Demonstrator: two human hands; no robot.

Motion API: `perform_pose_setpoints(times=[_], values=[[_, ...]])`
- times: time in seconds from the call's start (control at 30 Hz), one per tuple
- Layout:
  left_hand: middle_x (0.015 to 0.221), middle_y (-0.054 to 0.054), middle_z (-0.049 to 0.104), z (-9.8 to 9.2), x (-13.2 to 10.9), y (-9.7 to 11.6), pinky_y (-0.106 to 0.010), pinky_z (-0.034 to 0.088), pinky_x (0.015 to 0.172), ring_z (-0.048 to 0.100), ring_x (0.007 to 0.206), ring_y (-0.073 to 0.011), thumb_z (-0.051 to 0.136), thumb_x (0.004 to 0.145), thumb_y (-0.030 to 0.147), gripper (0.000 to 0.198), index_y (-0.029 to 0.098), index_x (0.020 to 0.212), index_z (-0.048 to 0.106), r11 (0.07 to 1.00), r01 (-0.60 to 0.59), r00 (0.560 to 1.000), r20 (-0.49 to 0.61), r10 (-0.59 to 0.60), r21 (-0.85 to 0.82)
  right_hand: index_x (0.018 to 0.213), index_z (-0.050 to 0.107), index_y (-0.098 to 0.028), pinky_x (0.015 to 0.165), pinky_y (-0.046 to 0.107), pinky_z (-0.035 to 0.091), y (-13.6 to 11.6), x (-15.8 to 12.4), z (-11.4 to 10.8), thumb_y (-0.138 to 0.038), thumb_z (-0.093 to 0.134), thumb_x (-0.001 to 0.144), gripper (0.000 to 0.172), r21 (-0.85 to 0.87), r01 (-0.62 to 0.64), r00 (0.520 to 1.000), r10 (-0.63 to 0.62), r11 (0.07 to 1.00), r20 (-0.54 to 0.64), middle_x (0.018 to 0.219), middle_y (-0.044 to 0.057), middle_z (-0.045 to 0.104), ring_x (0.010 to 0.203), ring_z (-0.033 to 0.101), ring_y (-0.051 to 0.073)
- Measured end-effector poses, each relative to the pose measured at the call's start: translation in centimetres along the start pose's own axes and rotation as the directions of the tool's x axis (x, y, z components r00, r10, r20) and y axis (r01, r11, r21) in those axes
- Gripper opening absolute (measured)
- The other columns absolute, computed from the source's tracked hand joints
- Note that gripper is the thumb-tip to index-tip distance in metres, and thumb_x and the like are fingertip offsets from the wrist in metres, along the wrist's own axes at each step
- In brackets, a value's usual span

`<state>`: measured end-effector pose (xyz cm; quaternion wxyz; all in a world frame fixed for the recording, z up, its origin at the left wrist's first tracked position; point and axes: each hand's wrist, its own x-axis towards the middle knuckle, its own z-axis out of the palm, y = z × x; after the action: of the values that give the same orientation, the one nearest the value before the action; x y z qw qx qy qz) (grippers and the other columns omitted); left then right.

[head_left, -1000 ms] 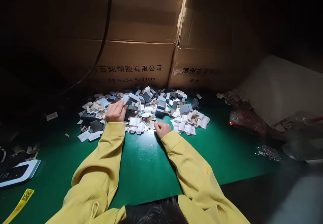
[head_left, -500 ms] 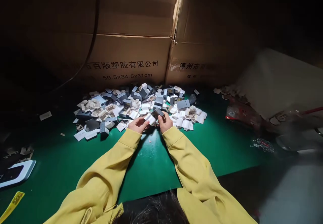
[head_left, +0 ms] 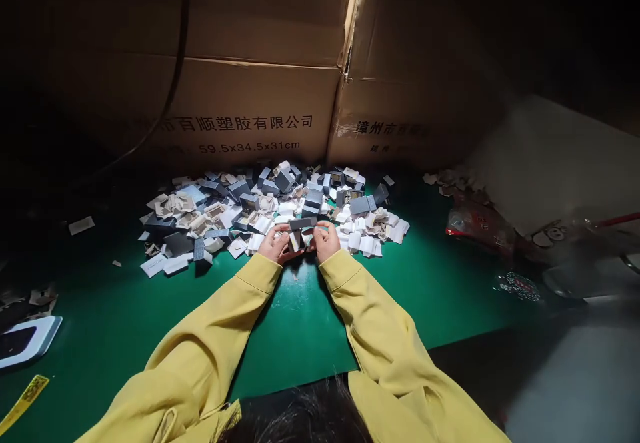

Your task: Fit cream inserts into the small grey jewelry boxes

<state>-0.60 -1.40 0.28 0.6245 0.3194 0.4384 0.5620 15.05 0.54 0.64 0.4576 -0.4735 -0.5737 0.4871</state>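
Observation:
My left hand (head_left: 273, 244) and my right hand (head_left: 327, 242) face each other at the near edge of a heap of small boxes and folded card pieces. Between them is a small dark grey box (head_left: 303, 223), its long side level, with a pale folded card piece (head_left: 297, 240) just below it. Fingers of both hands are closed around these; whether the card sits inside the box or only against it, I cannot tell. Dark boxes (head_left: 363, 204) and white card pieces (head_left: 370, 244) lie loose right behind my hands.
Large cardboard cartons (head_left: 260, 96) wall off the back of the green table (head_left: 200, 323). At left lie a phone-like device (head_left: 30, 342) and a yellow strip (head_left: 24, 403). On the right are a clear plastic bag with red print (head_left: 480, 226) and a black-and-white patterned round piece (head_left: 519, 286).
The dark box has turned from slanted to level, and the white card piece, earlier beside it toward my left hand, now shows beneath it. The view has shifted slightly.

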Motion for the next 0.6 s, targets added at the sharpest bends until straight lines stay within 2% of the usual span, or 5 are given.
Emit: perform_pose_setpoints(times=[0.1,0.23,0.33,0.43,0.6], values=[[0.118,-0.011,0.065,-0.2,0.4,-0.3,-0.038,0.063,0.078,0.068,0.106,-0.0246,0.086,0.071,0.047,0.067,0.023,0.122,0.052,0.995,-0.088,0.994,-0.060,0.091,0.052,0.106,0.053,-0.023,0.058,0.028,0.053,0.0,-0.3,1.0,-0.052,0.061,0.087,0.036,0.120,-0.034,0.999,0.036,0.992,-0.010,0.089,0.003,0.070,0.060,0.057,0.013],[0.110,-0.008,0.066,-0.3,0.4,-0.2,-0.035,0.063,0.076,0.068,0.100,-0.0223,0.089,0.068,0.046,0.065,0.020,0.118,0.057,0.996,-0.077,0.996,-0.040,0.079,0.048,0.088,0.065,-0.022,0.064,0.029,0.052,0.5,0.0,1.2,-0.053,0.069,0.077,0.034,0.020,0.017,0.999,-0.017,1.000,-0.039,0.083,0.004,0.069,0.073,0.062,0.017],[0.102,-0.006,0.068,-0.1,0.3,-0.1,-0.039,0.063,0.077,0.069,0.094,-0.0224,0.087,0.071,0.046,0.057,0.019,0.112,0.058,0.999,-0.020,0.999,-0.039,0.018,-0.044,0.086,0.068,-0.022,0.062,0.029,0.051,0.8,0.9,0.1,-0.057,0.067,0.077,0.036,0.031,0.021,0.996,-0.018,0.999,-0.089,0.079,0.003,0.067,0.070,0.062,0.017],[0.104,-0.006,0.071,0.0,0.2,0.3,-0.041,0.063,0.076,0.071,0.092,-0.0228,0.082,0.080,0.038,0.044,0.021,0.113,0.058,0.985,0.067,0.997,-0.029,-0.072,-0.156,0.091,0.069,-0.021,0.058,0.029,0.050,0.7,1.5,-1.2,-0.058,0.066,0.077,0.039,0.074,0.055,0.992,-0.046,0.996,-0.117,0.081,0.004,0.068,0.066,0.060,0.016],[0.109,-0.007,0.073,-0.1,0.0,0.6,-0.036,0.064,0.074,0.073,0.096,-0.0235,0.072,0.089,0.030,0.023,0.022,0.109,0.063,0.947,0.219,0.975,0.083,-0.205,-0.236,0.088,0.070,-0.021,0.069,0.033,0.054,0.0,1.6,-2.2,-0.057,0.069,0.077,0.038,0.057,0.160,0.975,-0.149,0.985,-0.165,0.087,0.007,0.071,0.076,0.064,0.018]])
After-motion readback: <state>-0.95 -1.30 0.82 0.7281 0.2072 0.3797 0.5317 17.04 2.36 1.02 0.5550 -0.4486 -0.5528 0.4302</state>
